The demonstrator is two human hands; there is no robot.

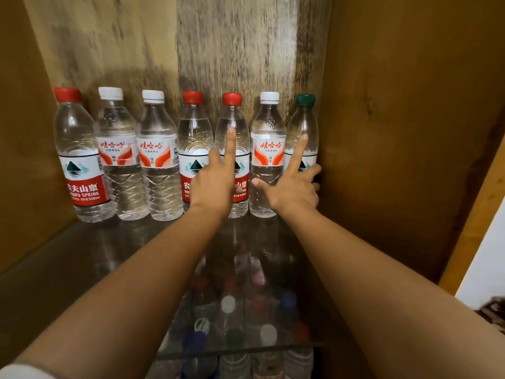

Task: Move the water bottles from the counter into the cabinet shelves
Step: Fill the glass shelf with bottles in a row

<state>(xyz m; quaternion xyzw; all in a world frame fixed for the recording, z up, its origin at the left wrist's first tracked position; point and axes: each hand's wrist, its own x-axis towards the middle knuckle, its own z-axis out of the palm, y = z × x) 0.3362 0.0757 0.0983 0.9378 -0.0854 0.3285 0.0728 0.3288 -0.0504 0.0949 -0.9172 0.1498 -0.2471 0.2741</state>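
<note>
Several clear water bottles stand upright in a row at the back of a glass shelf (pixel 82 255) inside the wooden cabinet. My left hand (pixel 216 184) rests with straight fingers against a red-capped bottle (pixel 232 113), the fifth from the left. My right hand (pixel 293 190) is spread over the green-capped bottle (pixel 304 116) at the far right, index finger straight up its side. Its thumb touches the neighbouring white-capped bottle (pixel 267 138). Neither hand grips a bottle. The counter is out of view.
The cabinet's left wall (pixel 24 132) and right wall (pixel 410 132) close in the row; the green-capped bottle stands almost against the right wall. More bottles (pixel 232 310) show through the glass on the shelf below. The shelf in front of the row holds only my arms.
</note>
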